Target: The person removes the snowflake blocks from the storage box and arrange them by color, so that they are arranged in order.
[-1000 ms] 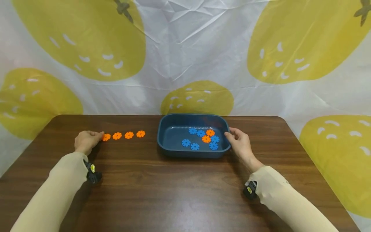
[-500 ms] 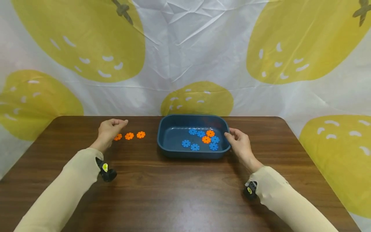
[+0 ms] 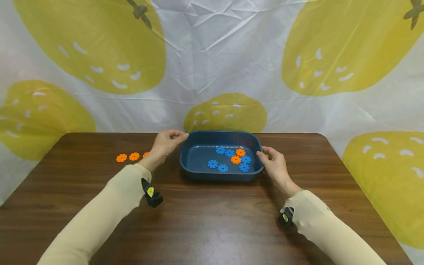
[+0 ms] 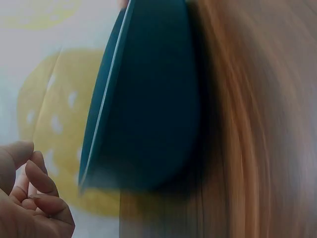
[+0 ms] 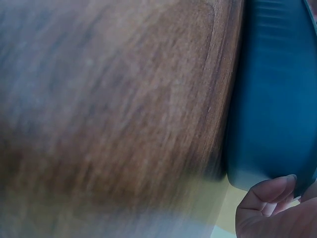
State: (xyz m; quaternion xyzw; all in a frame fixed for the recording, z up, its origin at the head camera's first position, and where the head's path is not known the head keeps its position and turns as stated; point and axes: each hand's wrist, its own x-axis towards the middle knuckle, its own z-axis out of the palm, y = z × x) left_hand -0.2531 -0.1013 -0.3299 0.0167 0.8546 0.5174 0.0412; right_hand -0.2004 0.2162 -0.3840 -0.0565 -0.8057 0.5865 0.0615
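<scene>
My left hand (image 3: 167, 144) is in the air beside the left end of a dark blue rectangular tray (image 3: 212, 176), fingers loosely curled. In the left wrist view nothing shows between the thumb and fingers (image 4: 42, 178). My right hand (image 3: 274, 163) grips the tray's right end, the thumb on the rim and the fingers behind it. Inside the tray lie several blue notched discs (image 3: 223, 168) and two orange notched discs (image 3: 236, 159). On the table to the left is a row of orange discs (image 3: 121, 158), partly hidden by my left hand and wrist.
The brown wooden table (image 3: 212, 221) reaches back to a white cloth (image 3: 228, 48) printed with big yellow fruit. Close to the tray's back side runs the table's far edge. Both wrists wear small dark cameras.
My left hand has come away from the leftmost orange disc, leaving it on the table, and has moved right across the row to the tray. The right hand stays on the tray.
</scene>
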